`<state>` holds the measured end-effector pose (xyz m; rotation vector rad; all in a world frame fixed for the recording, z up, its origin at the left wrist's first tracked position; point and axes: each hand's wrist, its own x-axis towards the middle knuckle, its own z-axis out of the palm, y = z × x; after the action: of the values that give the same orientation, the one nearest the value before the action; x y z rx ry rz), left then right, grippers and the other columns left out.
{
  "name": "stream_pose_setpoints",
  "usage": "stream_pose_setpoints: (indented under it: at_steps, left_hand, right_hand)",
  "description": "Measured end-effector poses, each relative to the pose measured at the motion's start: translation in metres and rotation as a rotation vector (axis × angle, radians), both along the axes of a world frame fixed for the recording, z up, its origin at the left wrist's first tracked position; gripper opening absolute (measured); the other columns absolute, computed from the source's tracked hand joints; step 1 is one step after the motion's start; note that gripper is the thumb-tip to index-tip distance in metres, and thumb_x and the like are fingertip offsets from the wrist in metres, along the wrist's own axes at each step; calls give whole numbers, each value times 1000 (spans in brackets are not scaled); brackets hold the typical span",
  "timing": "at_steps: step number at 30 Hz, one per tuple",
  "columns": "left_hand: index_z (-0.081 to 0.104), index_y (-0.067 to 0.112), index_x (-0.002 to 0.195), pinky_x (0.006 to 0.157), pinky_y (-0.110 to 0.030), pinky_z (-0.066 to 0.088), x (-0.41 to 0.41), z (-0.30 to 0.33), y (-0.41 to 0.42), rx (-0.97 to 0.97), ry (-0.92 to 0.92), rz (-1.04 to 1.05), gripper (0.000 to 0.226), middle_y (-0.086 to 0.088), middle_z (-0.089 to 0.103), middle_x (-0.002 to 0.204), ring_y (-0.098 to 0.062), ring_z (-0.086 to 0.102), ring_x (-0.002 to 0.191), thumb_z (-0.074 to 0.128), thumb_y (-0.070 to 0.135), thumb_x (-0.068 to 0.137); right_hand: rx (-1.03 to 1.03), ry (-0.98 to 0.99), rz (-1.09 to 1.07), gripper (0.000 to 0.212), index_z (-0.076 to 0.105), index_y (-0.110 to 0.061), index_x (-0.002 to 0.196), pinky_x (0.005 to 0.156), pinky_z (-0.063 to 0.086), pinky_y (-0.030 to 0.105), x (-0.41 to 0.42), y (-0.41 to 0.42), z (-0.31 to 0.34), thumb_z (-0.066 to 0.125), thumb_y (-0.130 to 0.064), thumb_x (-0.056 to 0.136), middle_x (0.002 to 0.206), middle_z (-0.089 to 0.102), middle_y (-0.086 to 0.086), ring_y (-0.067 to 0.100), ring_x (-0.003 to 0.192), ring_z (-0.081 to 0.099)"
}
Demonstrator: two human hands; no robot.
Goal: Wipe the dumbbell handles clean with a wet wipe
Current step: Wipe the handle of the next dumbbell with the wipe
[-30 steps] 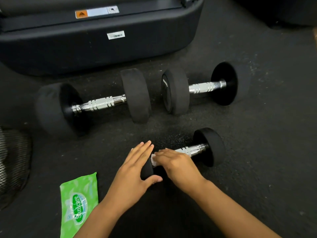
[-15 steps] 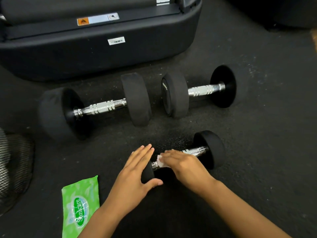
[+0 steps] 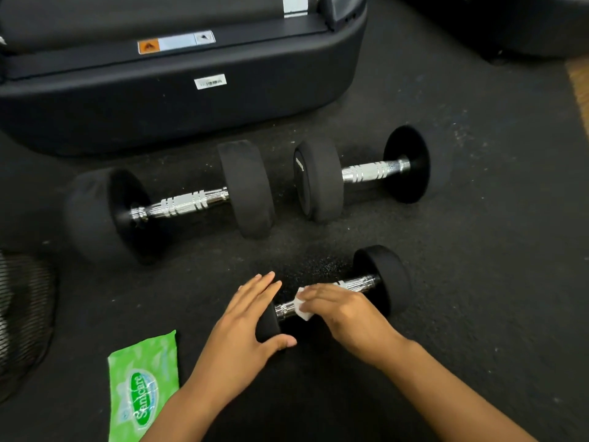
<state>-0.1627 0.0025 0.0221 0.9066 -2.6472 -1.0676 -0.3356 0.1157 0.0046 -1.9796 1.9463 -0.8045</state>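
I see a green wipe pack (image 3: 141, 387) lying flat on the floor (image 3: 478, 282) near my left forearm; I cannot tell whether it is open or what is left inside. Its lower edge is cut off by the frame, and the logo reads roughly "Sanicare".

My left hand (image 3: 242, 330) rests on the near end of the small dumbbell (image 3: 381, 279), fingers straight and together on top, thumb hooked under the weight, which it mostly hides. My right hand (image 3: 344, 311) curls over the chrome handle (image 3: 360, 283) and presses a white wipe (image 3: 301, 306) against it; only a corner of the wipe shows.

Two larger dumbbells lie beyond, one on the left (image 3: 178, 205) and one on the right (image 3: 366, 170), end to end. Behind them sits a black machine base (image 3: 159, 106) with an orange warning sticker (image 3: 175, 43) and a barcode label (image 3: 210, 82), both too small to read. A dark mesh object (image 3: 22, 314) is cut off at the left edge.
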Motion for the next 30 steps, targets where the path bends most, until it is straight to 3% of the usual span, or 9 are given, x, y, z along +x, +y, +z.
stream_pose_setpoints:
  at_steps: [5,8,10,14,17,23,25,28,30]
  left_hand:
    - [53,38,126,109,-28,30,-15,21,8,43,78,91,72,23,49,131,-1,38,128,55,69,60]
    - [64,35,111,96,-17,40,-30,32,16,87,198,120,42,24,58,113,6,51,110,67,47,70]
    - [70,28,101,90,-18,45,-38,27,18,53,233,118,28,20,64,103,5,57,101,73,28,73]
    - [71,22,88,79,-25,51,-51,11,20,-180,112,-18,16,12,68,89,-3,63,84,76,19,72]
    - [68,16,80,70,-28,55,-61,1,22,-376,-8,-169,22,4,68,83,-13,66,74,82,20,64]
    - [69,9,105,84,-30,51,-67,-13,37,-447,-12,-189,61,-5,71,101,-15,69,89,89,7,48]
    - [70,5,106,81,-33,53,-69,-22,44,-504,2,-206,57,-10,70,104,-19,69,92,85,4,51]
    - [70,2,103,81,-34,53,-76,-29,44,-574,63,-223,37,-14,70,103,-21,69,91,50,7,72]
    - [70,2,103,82,-32,52,-80,-31,41,-558,62,-246,38,-14,70,102,-21,69,91,50,9,72]
  right_hand:
    - [-103,-100,-119,21,69,-20,98,84,39,14,-4,2,19,51,-19,87,105,53,-8,10,98,45]
    - [-184,-157,-144,14,66,-16,96,75,44,21,-3,3,28,55,-14,87,96,51,-10,11,90,49]
    - [-224,-238,-183,10,63,-17,93,75,46,21,-2,4,31,61,-10,86,93,56,-11,9,87,53]
    - [-175,-378,-348,35,61,-20,102,80,45,14,-10,10,29,69,4,77,93,61,-6,4,90,59]
    - [-175,-214,-523,29,65,-17,105,93,38,15,-24,18,28,66,-3,79,104,61,-10,6,107,51]
    - [19,-46,-673,50,46,-13,135,113,15,18,-34,28,5,61,-15,87,144,37,-6,9,138,23]
    - [42,56,-676,54,41,-9,138,113,15,24,-34,28,-2,60,-13,88,146,35,-1,13,139,22]
    - [27,87,-698,54,42,-6,136,112,14,26,-33,27,-3,62,-8,86,144,37,2,15,137,23]
    - [11,86,-701,53,45,-4,134,111,15,26,-33,26,-3,64,-5,84,141,41,4,14,136,25]
